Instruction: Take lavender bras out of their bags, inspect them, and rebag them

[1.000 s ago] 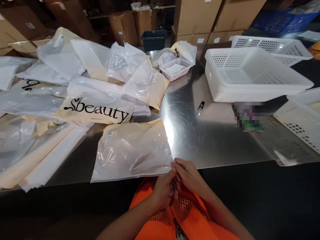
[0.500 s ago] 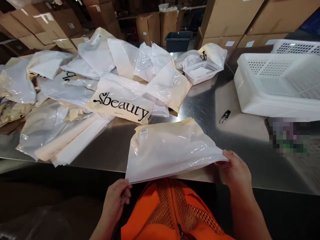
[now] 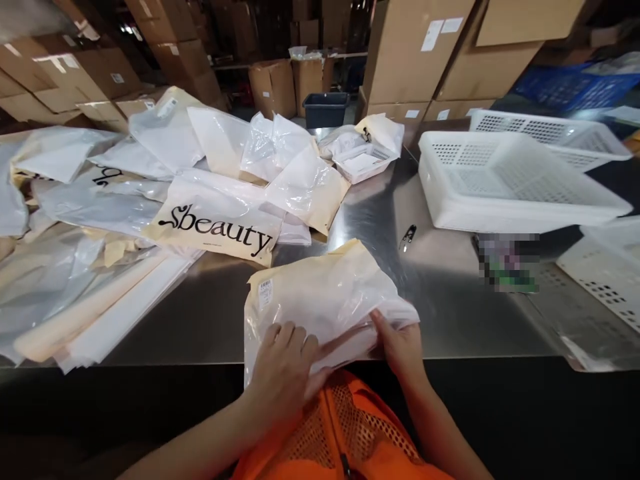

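A plastic packaging bag (image 3: 320,293), clear on top with cream showing through at its far edge and a barcode label (image 3: 265,292) at its far left corner, lies at the table's front edge before me. Its near edge gapes, and white layers show inside. My left hand (image 3: 283,360) is closed on the near edge, fingers curled over the plastic. On the right, my right hand (image 3: 400,343) grips the same edge, thumb on top and the other fingers mostly hidden underneath. Just beyond lies another bag (image 3: 215,227) printed "Sbeauty".
Several similar bags (image 3: 165,133) are heaped on the left of the metal table (image 3: 215,313). Small black thread snips (image 3: 409,237) lie to the right. A small white basket (image 3: 364,165) and larger white baskets (image 3: 515,213) stand beyond. Cardboard boxes (image 3: 410,60) are stacked behind.
Both hands have moved inward along the bag's near edge, the left from its corner to on top. That edge now gapes and bends. The view has shifted to the right.
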Available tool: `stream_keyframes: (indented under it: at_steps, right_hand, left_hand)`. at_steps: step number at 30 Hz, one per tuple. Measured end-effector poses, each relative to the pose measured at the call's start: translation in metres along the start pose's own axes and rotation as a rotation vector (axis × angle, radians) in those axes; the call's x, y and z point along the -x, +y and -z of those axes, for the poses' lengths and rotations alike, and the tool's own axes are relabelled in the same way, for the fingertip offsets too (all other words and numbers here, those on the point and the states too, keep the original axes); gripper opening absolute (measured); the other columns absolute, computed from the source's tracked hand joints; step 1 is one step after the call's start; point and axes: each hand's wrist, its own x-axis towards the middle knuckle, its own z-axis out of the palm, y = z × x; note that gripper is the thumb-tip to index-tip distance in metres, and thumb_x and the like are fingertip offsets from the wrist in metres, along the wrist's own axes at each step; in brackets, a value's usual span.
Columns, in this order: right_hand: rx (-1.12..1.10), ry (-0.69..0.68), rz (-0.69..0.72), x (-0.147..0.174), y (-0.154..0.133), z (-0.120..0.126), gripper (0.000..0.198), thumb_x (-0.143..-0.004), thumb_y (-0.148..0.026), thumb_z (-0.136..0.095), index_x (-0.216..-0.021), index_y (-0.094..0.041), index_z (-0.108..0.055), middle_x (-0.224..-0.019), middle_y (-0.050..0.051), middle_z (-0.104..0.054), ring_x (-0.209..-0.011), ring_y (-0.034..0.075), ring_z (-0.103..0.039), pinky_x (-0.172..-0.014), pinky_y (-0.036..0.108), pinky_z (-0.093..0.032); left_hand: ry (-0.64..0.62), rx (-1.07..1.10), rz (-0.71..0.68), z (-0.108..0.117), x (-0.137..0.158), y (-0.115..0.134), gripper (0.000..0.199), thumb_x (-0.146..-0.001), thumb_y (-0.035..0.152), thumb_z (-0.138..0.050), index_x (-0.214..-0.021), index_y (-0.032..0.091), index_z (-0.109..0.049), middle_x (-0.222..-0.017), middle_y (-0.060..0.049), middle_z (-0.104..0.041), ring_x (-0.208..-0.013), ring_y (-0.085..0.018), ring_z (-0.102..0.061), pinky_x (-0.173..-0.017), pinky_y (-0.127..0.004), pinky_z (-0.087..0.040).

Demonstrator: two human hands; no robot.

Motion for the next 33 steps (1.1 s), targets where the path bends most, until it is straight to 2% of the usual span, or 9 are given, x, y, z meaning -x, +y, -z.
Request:
stream_keyframes:
  at_steps: [5, 10, 15, 17, 19, 22, 26, 29, 33]
  right_hand:
    - [0.025, 0.024, 0.080, -0.014, -0.006, 0.012, 0.071, -0.064, -0.063, -0.075, -0.114, -0.017, -0.053, -0.093, 0.010, -0.071, -0.084, 0.026, -0.067, -0.077, 0.040, -0.056]
    - [0.085, -0.017, 0.163, -0.034, 0.008, 0.045, 0.081, -0.058, -0.062, -0.080, -0.119, -0.018, -0.048, -0.080, 0.002, -0.064, -0.067, 0.021, -0.062, -0.064, 0.036, -0.054]
    - [0.487, 0.408, 0.591, -0.017, 0.012, 0.046, 0.047, -0.073, -0.047, -0.078, -0.105, -0.020, -0.058, -0.089, 0.007, -0.062, -0.081, 0.023, -0.060, -0.078, 0.042, -0.053]
    - [0.623, 0.224, 0.868, -0.001, 0.009, 0.033, 0.018, -0.084, -0.034, -0.068, -0.097, -0.022, -0.063, -0.088, 0.008, -0.064, -0.086, 0.023, -0.061, -0.081, 0.040, -0.054]
    - [0.734, -0.141, 1.045, 0.011, 0.006, 0.016, 0.020, -0.087, -0.025, -0.062, -0.106, -0.024, -0.066, -0.108, 0.011, -0.066, -0.106, 0.027, -0.061, -0.089, 0.045, -0.053]
    - [0.930, -0.396, 1.036, 0.008, 0.007, -0.007, 0.043, -0.085, -0.028, -0.065, -0.128, -0.028, -0.062, -0.147, 0.014, -0.047, -0.136, 0.043, -0.040, -0.102, 0.066, -0.041]
    - [0.951, -0.375, 1.023, -0.020, 0.015, -0.016, 0.039, -0.093, -0.022, -0.054, -0.131, -0.027, -0.061, -0.135, 0.011, -0.060, -0.127, 0.032, -0.054, -0.100, 0.051, -0.051]
    - [0.721, -0.277, 1.062, -0.028, 0.010, -0.006, 0.035, -0.096, -0.015, -0.042, -0.123, -0.021, -0.063, -0.117, 0.007, -0.070, -0.112, 0.019, -0.064, -0.088, 0.030, -0.057]
    - [0.520, 0.071, 0.946, -0.015, -0.006, 0.017, 0.023, -0.095, -0.016, -0.044, -0.106, -0.020, -0.065, -0.093, 0.005, -0.070, -0.086, 0.017, -0.067, -0.074, 0.029, -0.056]
  left_hand:
    - [-0.075, -0.219, -0.142, -0.003, -0.030, 0.007, 0.013, -0.074, 0.006, -0.055, -0.069, 0.018, -0.057, -0.065, -0.005, -0.055, -0.063, -0.025, -0.053, -0.061, -0.039, -0.039]
    - [0.001, 0.058, -0.071, 0.033, -0.072, -0.036, 0.016, -0.089, 0.018, -0.049, -0.077, 0.019, -0.059, -0.080, -0.006, -0.062, -0.078, -0.024, -0.057, -0.070, -0.039, -0.043]
    - [0.136, 0.542, 0.153, 0.045, -0.106, -0.056, 0.026, -0.091, 0.028, -0.045, -0.067, 0.020, -0.049, -0.120, -0.008, -0.063, -0.117, -0.024, -0.054, -0.099, -0.040, -0.041]
    - [0.113, 0.633, 0.170, 0.038, -0.111, -0.049, 0.026, -0.090, 0.027, -0.044, -0.065, 0.020, -0.046, -0.124, -0.008, -0.063, -0.120, -0.023, -0.053, -0.101, -0.041, -0.040]
    - [0.078, 0.681, 0.150, 0.029, -0.111, -0.039, 0.023, -0.090, 0.025, -0.043, -0.068, 0.021, -0.046, -0.127, -0.009, -0.062, -0.123, -0.023, -0.052, -0.104, -0.043, -0.039]
    - [0.020, 0.731, 0.112, 0.019, -0.107, -0.025, 0.021, -0.091, 0.022, -0.041, -0.071, 0.022, -0.044, -0.129, -0.011, -0.061, -0.128, -0.022, -0.050, -0.107, -0.043, -0.038]
    - [-0.029, 0.782, 0.080, 0.014, -0.105, -0.024, 0.021, -0.091, 0.024, -0.041, -0.071, 0.023, -0.043, -0.128, -0.015, -0.061, -0.130, -0.023, -0.050, -0.107, -0.042, -0.039]
    - [0.009, 0.830, 0.162, 0.014, -0.107, -0.040, 0.021, -0.089, 0.028, -0.044, -0.068, 0.023, -0.045, -0.125, -0.013, -0.064, -0.129, -0.026, -0.052, -0.104, -0.042, -0.041]
    - [0.064, 1.065, 0.440, 0.015, -0.113, -0.072, 0.015, -0.081, 0.032, -0.054, -0.079, 0.022, -0.064, -0.125, -0.007, -0.067, -0.119, -0.028, -0.058, -0.101, -0.041, -0.042]
